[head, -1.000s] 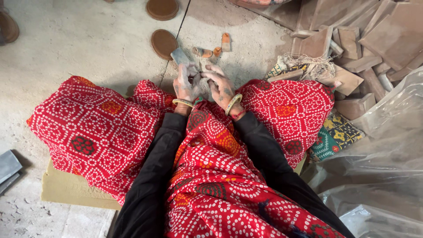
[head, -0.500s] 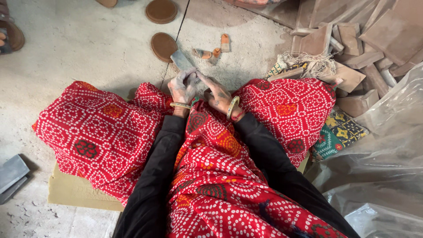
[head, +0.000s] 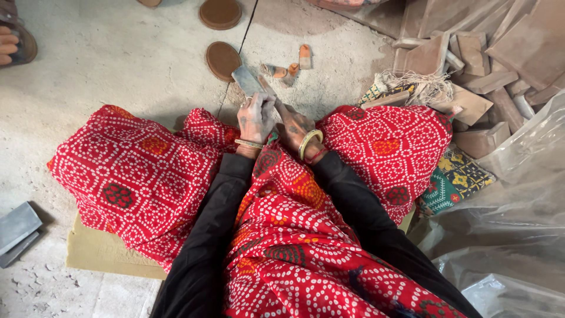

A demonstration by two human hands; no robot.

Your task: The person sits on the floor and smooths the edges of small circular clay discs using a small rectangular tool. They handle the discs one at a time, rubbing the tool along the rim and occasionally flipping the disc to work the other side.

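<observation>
both hands gripping grey slab, floor edge

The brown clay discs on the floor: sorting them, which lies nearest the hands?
The disc just beyond the left hand; the other whole one lies farther away.

A flat grey rectangular slab tilts upward above red-clothed knees.

Soft, even daylight, faint shadows, sharp focus, slight wide-angle edge distortion.
</observation>
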